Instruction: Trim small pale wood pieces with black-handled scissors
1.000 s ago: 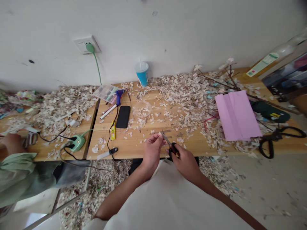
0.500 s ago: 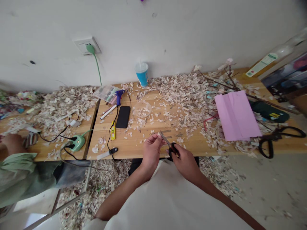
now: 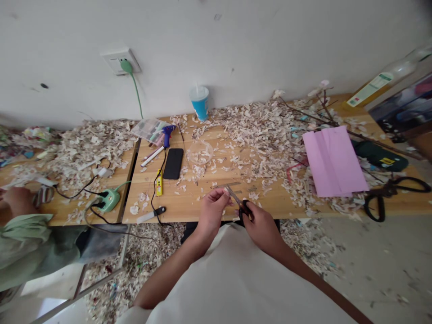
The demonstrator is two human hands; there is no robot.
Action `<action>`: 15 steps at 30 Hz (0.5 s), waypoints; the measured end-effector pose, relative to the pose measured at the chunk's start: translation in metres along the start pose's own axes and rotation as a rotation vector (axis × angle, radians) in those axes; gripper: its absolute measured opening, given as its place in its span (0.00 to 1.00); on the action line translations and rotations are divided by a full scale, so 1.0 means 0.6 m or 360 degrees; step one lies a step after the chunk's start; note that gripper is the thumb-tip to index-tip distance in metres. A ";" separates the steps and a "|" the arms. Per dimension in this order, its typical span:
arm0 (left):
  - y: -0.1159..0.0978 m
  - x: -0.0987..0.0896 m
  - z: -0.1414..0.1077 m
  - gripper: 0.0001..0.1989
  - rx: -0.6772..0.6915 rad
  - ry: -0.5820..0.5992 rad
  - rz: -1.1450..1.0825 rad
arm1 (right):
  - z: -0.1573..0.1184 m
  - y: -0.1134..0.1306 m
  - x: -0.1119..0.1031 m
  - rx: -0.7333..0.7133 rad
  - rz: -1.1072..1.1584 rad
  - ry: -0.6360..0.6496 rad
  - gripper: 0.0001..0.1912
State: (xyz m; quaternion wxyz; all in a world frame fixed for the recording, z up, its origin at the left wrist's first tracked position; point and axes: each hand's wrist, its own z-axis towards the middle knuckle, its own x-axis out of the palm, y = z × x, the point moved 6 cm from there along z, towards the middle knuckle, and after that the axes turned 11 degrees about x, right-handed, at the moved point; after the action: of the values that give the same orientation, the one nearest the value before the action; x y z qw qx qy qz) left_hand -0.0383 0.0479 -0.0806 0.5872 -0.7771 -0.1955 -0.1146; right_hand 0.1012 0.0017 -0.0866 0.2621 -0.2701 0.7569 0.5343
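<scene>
Here, black-handled scissors (image 3: pixel 240 203) are gripped in the right hand (image 3: pixel 261 223) at the near edge of the wooden table (image 3: pixel 189 209), blades partly open. A small pale scrap, barely visible, is pinched in the left hand (image 3: pixel 212 210) just beside them. Many paper cuttings (image 3: pixel 263 130) lie spread behind; pink paper (image 3: pixel 332 162), uncut, remains further right.

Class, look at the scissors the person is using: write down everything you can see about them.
The scissors are small, with black, plastic-looking handle loops and slim grey metal blades. The right hand grips the loops. The blades point up and left, towards the fingertips of the left hand, which pinch a small pale scrap too tiny to make out. They are held over the near edge of the wooden table. Whether the blades are open is unclear.
</scene>
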 end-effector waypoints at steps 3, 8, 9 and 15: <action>-0.006 -0.002 0.003 0.13 0.0007 0.0069 0.0110 | -0.001 0.000 0.000 -0.0006 -0.0033 0.0004 0.07; -0.024 -0.010 0.007 0.12 0.0033 0.0095 0.0356 | -0.003 0.000 -0.004 -0.0018 -0.0053 0.0020 0.08; -0.027 -0.010 0.007 0.12 0.0034 0.0109 0.0368 | -0.003 0.000 -0.004 -0.0019 -0.0058 0.0023 0.08; -0.040 -0.011 0.008 0.12 0.0040 0.0232 0.0431 | -0.005 0.002 -0.005 -0.0038 -0.0070 0.0056 0.08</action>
State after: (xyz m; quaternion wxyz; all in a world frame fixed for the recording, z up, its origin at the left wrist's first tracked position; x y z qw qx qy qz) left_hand -0.0550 0.0572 -0.0638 0.6197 -0.7785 -0.0472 -0.0879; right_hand 0.1023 -0.0004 -0.0830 0.2572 -0.2991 0.7488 0.5326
